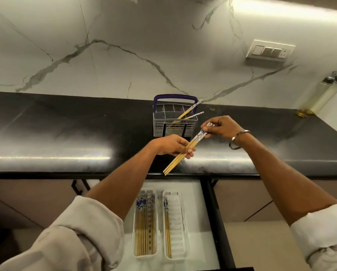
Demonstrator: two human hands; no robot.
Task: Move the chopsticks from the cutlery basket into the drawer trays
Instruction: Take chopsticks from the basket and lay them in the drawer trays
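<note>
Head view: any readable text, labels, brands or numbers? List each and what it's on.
None readable.
Chopsticks in the left hand and right hand: blue pattern only, no lettering.
Basket, trays, switch plate, bottles: no text visible.

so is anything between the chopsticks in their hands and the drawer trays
Nothing visible. The held chopsticks hang over the counter edge; the drawer is open below, and the right tray has free slots, though the left forearm crosses above the left tray.

Veined marble wall (124, 55), switch plate (270, 50), glossy black counter (56, 133).
</note>
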